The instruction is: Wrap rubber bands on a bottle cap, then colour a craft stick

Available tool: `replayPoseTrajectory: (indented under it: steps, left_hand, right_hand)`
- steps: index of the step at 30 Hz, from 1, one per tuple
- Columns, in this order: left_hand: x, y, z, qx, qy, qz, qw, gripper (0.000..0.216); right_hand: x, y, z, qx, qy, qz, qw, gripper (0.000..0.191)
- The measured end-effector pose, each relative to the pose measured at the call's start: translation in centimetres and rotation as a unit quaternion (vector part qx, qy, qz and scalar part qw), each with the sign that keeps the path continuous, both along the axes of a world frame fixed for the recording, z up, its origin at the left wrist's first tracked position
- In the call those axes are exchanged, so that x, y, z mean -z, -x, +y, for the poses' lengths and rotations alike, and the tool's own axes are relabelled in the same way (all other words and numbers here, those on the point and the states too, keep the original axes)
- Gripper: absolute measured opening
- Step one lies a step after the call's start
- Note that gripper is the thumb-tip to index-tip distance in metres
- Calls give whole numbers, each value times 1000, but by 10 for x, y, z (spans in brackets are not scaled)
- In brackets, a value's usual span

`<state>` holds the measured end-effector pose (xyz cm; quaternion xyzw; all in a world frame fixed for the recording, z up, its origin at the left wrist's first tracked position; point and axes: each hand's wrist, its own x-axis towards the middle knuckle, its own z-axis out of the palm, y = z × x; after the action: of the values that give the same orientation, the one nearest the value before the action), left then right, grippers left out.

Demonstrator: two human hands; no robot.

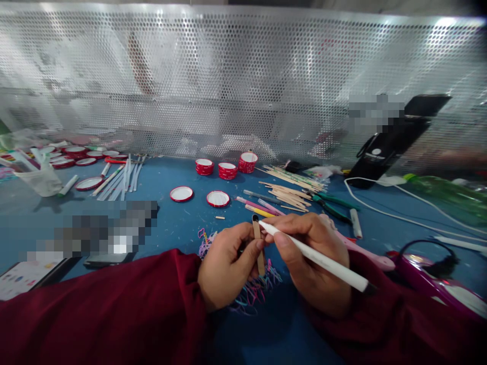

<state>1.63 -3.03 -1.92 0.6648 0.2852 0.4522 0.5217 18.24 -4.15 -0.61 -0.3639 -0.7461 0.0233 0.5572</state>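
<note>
My left hand (232, 263) pinches a flat wooden craft stick (257, 234), held upright between thumb and fingers. The top end of the stick is coloured black. In my right hand (315, 258) is a white marker pen (323, 261), gripped like a pencil. Its tip meets the stick at or just beside the black end. Beneath both hands lies a tangle of pink, purple and blue threads (249, 296), partly covered by my left hand.
Red-rimmed round lids (181, 193) and stacks of red tins (227, 171) stand ahead. Wooden sticks (291, 196), green-handled pliers (331, 207) and a white cable (365, 207) lie to the right. At left are a white cup (40, 180) with pens and glue sticks (122, 180). A perforated metal screen (236, 76) closes the back.
</note>
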Motion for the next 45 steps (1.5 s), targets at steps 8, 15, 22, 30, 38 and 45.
replayPoseTrajectory:
  steps: [8,15,22,30,38,45]
  left_hand:
    - [0,1,-1,12,-6,-2,1000,25]
    - [0,2,-1,10,-16,7,1000,24]
    - [-1,1,-1,9,0,2,1000,23]
    - [0,1,-1,4,-10,5,1000,23]
    - [1,1,0,5,-6,0,1000,24]
    - [2,1,0,4,0,-3,1000,24]
  right_hand:
    - [3,-1,1,-25,19,14,999,11]
    - [3,-1,1,-13,8,15,1000,13]
    - [2,0,0,-16,5,34,999,18]
    - [2,0,0,-6,3,22,1000,14]
    - [3,-1,0,-11,1,25,1000,15]
    - [3,-1,1,-26,8,34,999,15]
